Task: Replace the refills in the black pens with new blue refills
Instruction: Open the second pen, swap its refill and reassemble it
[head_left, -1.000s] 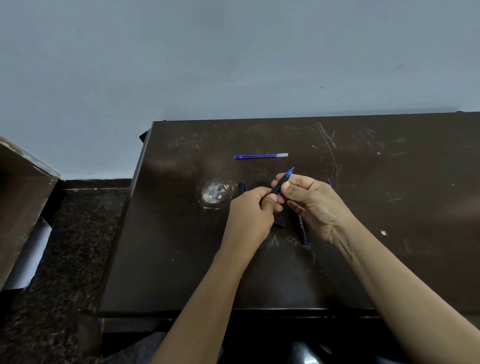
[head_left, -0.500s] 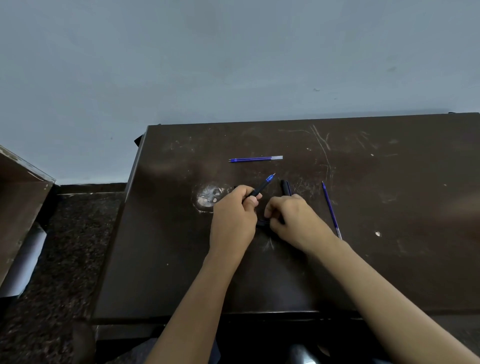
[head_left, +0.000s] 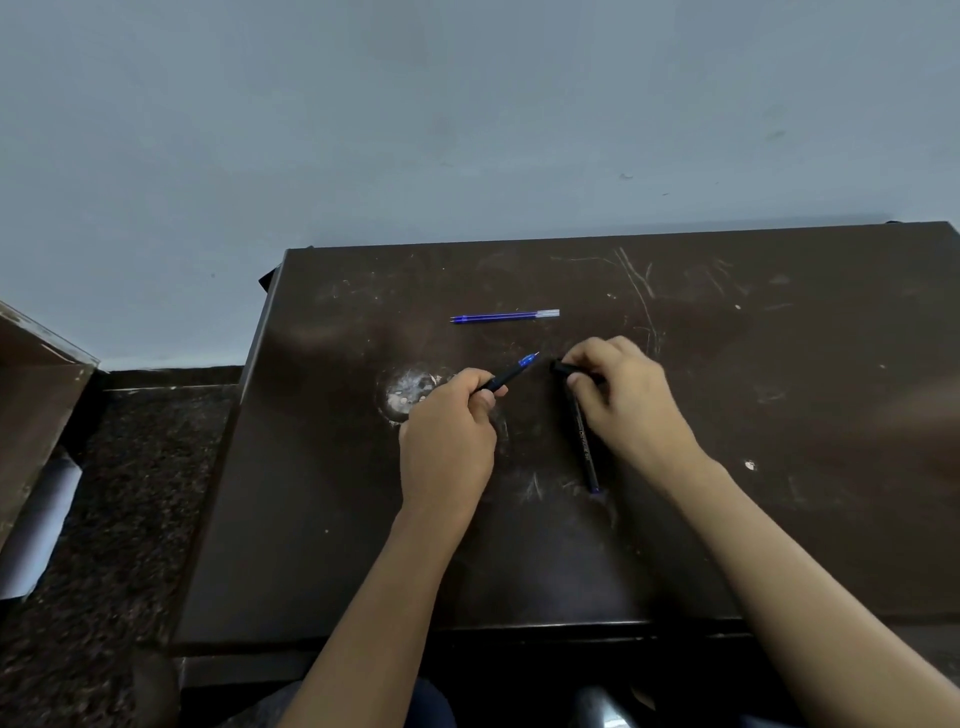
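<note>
The left grip (head_left: 447, 436) is closed round the barrel of a black pen (head_left: 506, 376). The fingers are curled under and the thumb lies on top, and the pen's blue tip (head_left: 530, 359) juts out toward 2 o'clock, clear of the bench (head_left: 779, 519). Just across a small gap at 3 o'clock, the right grip (head_left: 623, 405) is curled over a short black piece (head_left: 563, 368) and pinches it between the fingertips. I cannot tell whether this piece is a loose cap or the top end of the second black pen (head_left: 584, 447). That second pen lies on the bench beneath the right grip. Its long axis runs from 12 to 6 o'clock, leaning slightly toward 5, and its blue-tipped end (head_left: 595, 489) is nearest the person. The relation that matters is between the held pen's tip and the pinched black piece: they face each other almost end to end, near but apart, so the next move looks to be bringing the two together along the 2 o'clock line of the held pen. Farther out at 12 o'clock, well apart from both grips, a blue refill (head_left: 504, 316) lies flat. Its axis runs from 9 to 3 o'clock with the clear end toward 3, and it looks about equally reachable by either hand.
</note>
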